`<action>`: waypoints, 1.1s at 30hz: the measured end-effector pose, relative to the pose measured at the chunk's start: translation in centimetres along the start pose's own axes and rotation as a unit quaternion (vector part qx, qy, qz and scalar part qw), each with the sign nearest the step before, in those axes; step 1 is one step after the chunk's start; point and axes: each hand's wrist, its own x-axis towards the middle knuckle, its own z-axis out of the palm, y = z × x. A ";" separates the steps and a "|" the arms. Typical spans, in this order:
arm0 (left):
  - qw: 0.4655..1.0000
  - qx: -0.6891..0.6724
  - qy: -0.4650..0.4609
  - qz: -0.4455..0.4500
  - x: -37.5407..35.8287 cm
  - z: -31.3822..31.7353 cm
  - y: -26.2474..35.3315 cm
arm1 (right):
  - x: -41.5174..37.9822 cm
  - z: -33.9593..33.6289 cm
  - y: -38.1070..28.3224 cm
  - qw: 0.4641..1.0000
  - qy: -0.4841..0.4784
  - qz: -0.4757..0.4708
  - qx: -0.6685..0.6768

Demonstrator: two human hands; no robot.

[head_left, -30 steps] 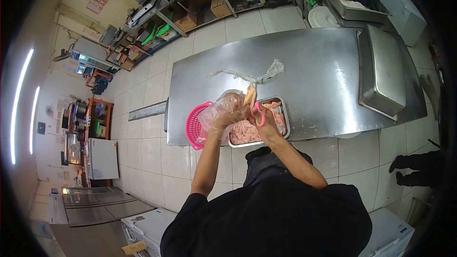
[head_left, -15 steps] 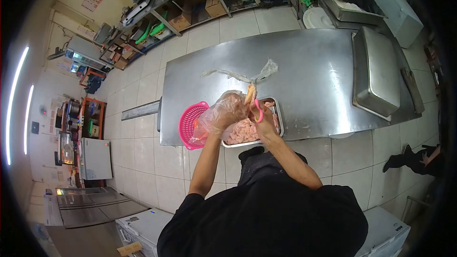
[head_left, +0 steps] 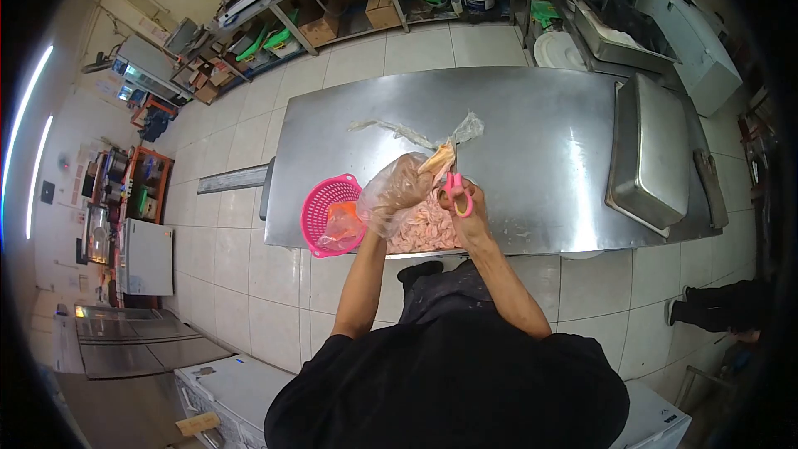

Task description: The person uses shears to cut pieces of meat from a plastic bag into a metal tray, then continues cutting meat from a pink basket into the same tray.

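My left hand [head_left: 402,187], covered in clear loose plastic, is closed on a pale yellow piece of raw meat [head_left: 440,161], whose exact kind I cannot make out. In my right hand [head_left: 471,218] is a pair of scissors [head_left: 456,186] with pink handles. Its blades point away from me and meet the meat piece; their tips are partly hidden. Below both hands, a metal tray holds many pinkish raw meat pieces [head_left: 422,231]. A pink perforated basket [head_left: 312,224] stands left of it, with an orange item and clear plastic inside.
Crumpled clear plastic strips [head_left: 468,128] lie on the steel table [head_left: 532,116] beyond my hands. A large metal container [head_left: 652,158] sits at the right end. Shelves with boxes line the far wall. Another person's legs [head_left: 715,306] show at the right edge.
The scissors have turned, and both handle loops now show. The meat piece in my left hand has tilted to the right. The camera view has shifted slightly.
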 end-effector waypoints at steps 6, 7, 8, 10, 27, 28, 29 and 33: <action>0.950 -0.299 0.026 -0.087 2.6 -2.5 0.8 | 0.1 0.0 -1.6 0.989 -0.145 0.007 0.039; 0.964 -0.221 -0.092 -0.119 2.6 -2.1 0.7 | 0.1 0.1 -1.9 0.991 -0.126 0.018 0.043; 0.986 -0.141 -0.053 -0.072 2.0 -1.0 0.5 | 0.3 0.0 -2.1 0.993 -0.108 0.028 0.048; 0.999 0.024 0.028 0.023 0.2 1.5 0.2 | 0.3 -0.5 -2.0 0.995 -0.081 0.041 0.050; 0.872 -0.014 -0.465 -0.148 -0.7 1.0 3.1 | 1.3 -9.3 -12.0 0.973 0.040 -0.226 -0.021; 0.881 -0.055 -0.449 -0.142 -2.4 3.8 2.6 | 1.0 -10.8 -13.5 0.971 0.048 -0.220 -0.076; 0.887 -0.096 -0.429 -0.140 -4.6 7.7 1.3 | 0.4 -11.1 -14.2 0.962 0.103 -0.221 -0.123; 0.884 -0.111 -0.411 -0.196 -6.8 9.5 0.1 | -3.4 -14.8 -11.8 0.962 0.118 -0.065 -0.239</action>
